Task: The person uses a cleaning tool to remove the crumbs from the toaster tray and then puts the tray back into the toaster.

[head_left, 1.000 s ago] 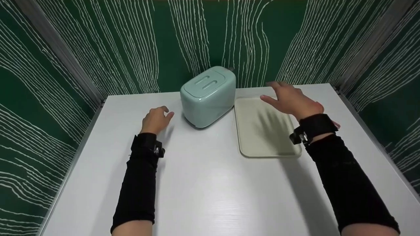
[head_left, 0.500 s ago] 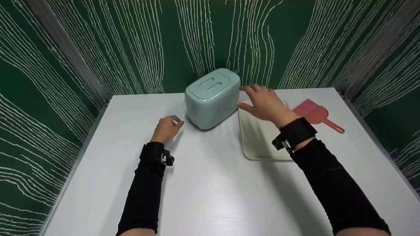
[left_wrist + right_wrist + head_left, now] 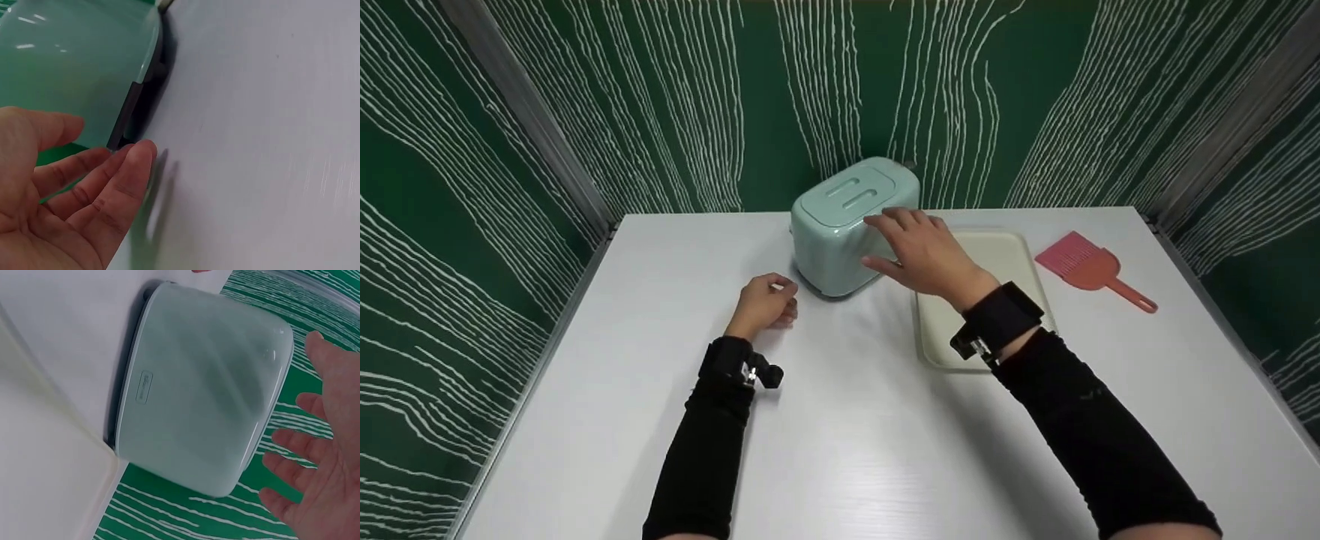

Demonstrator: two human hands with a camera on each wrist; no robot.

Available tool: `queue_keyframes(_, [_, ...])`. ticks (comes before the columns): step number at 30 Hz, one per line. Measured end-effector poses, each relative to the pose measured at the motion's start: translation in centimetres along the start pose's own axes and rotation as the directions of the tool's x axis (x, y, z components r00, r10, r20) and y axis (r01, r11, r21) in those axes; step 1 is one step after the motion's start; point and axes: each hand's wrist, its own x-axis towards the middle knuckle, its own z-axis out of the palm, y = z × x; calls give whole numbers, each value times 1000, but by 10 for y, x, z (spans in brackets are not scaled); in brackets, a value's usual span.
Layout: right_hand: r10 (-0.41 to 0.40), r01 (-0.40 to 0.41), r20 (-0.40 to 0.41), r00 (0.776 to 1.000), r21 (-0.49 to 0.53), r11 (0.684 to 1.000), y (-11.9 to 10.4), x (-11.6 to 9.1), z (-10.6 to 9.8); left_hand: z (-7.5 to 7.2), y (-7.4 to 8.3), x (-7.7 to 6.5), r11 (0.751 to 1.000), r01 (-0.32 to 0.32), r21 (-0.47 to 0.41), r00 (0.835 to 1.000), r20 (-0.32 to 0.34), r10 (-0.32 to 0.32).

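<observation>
Toaster upright near back of white tabletop, between both hands, left hand loosely bent just beside its near end, right hand spread near its right side, cream tray alongside, dustpan farther right.

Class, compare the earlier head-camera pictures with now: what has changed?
The right hand moved left across the tray towards the mint toaster, uncovering the pink-and-red brush-like tool. The left hand moved right, closer to the toaster. Nothing was grasped or released. Toaster and tray stayed put.
</observation>
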Motion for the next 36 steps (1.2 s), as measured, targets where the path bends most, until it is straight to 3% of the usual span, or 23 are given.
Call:
queue_keyframes(4, [3, -3, 2, 1000, 0, 1000, -10, 6, 7, 7, 1, -1, 986, 52, -156, 999, 13, -50])
queue_keyframes(10, [-3, 2, -20, 1000, -19, 1000, -24, 15, 20, 15, -1, 1, 934, 119, -337, 993, 34, -114])
queue_keyframes(18, [4, -7, -79, 997, -37, 999, -33, 26, 35, 26, -4, 4, 854, 106, -509, 990, -22, -136])
queue_keyframes(22, [19, -22, -106, 994, -33, 999, -36, 30, 43, 31, -6, 4, 825, 85, -559, 989, -53, -138])
queue_keyframes(26, [40, -43, -116, 992, -17, 999, -37, 34, 50, 33, -7, 4, 800, 91, -593, 988, -44, -145])
queue_keyframes(36, [90, -91, -107, 990, -6, 996, -36, 49, 62, 34, -7, 10, 777, 112, -620, 987, -20, -158])
